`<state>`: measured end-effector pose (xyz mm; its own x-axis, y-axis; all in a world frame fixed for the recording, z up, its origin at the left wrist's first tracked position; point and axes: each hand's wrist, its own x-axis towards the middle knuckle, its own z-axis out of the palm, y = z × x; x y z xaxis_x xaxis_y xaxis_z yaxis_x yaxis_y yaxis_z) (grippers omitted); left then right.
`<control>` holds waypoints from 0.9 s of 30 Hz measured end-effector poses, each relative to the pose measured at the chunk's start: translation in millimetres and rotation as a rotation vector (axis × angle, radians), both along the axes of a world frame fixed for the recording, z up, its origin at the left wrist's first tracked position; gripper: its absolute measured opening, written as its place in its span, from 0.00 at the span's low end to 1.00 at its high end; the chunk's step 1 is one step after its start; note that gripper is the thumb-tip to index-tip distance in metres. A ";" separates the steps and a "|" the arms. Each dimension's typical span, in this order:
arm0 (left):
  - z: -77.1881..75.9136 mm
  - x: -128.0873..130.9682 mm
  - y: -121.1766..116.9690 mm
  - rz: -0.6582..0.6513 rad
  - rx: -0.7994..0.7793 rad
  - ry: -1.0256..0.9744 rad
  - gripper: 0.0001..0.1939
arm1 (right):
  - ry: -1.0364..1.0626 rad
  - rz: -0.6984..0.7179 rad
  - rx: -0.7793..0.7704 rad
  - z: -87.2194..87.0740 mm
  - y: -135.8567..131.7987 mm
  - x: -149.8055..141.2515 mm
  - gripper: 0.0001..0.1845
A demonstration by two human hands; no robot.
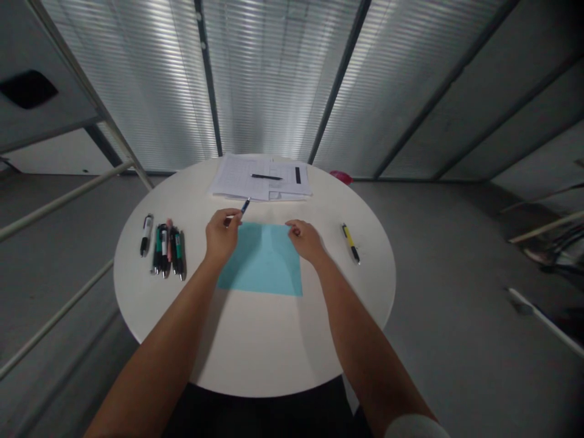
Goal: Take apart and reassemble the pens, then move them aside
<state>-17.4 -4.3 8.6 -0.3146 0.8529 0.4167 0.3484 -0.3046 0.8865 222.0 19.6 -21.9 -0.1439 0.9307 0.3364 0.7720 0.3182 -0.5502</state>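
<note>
On the round white table (269, 340) lies a light blue sheet of paper (264, 261). My left hand (222, 236) is over the sheet's far left corner, its fingers closed on a dark pen (246, 205) that points away from me. At the far right corner of the sheet is my right hand (305, 239), with its fingers curled together. Whether those fingers pinch the paper or only rest by it, I cannot tell.
Several pens (168, 248) lie bunched at the left, with a white-and-black pen (146, 235) beside them. A yellow-and-black pen (351, 243) lies at the right. Stacked papers (241, 176) with a black pen (266, 177) on top are at the far edge. White metal rails (64, 201) stand left.
</note>
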 end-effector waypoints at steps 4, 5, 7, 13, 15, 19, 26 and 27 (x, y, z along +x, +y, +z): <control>-5.0 19.9 -6.1 -0.175 -0.054 -0.003 0.10 | 0.213 0.028 0.037 5.4 -4.2 -2.5 0.16; -6.5 23.9 -7.8 -0.215 -0.071 0.005 0.10 | 0.292 0.039 0.044 8.0 -5.3 -3.7 0.14; -9.4 29.9 -10.5 -0.305 -0.096 0.037 0.10 | 0.489 0.034 0.021 14.1 -7.4 -6.6 0.13; -14.8 34.8 -12.8 -0.489 -0.180 0.081 0.08 | 0.719 0.118 -0.222 23.4 -12.9 -15.4 0.12; -15.7 34.3 -12.1 -0.487 -0.182 0.083 0.08 | 0.663 0.148 -0.247 22.3 -14.3 -16.9 0.13; -17.1 33.6 -10.5 -0.486 -0.169 0.108 0.09 | 0.684 0.168 -0.293 19.1 -14.1 -17.9 0.15; -12.7 31.3 -8.7 -0.481 -0.249 -0.050 0.15 | 0.896 0.032 -0.315 17.4 -5.4 -13.1 0.16; -11.4 29.8 -8.0 -0.475 -0.258 -0.117 0.16 | 0.967 -0.002 -0.334 17.2 -4.0 -11.8 0.16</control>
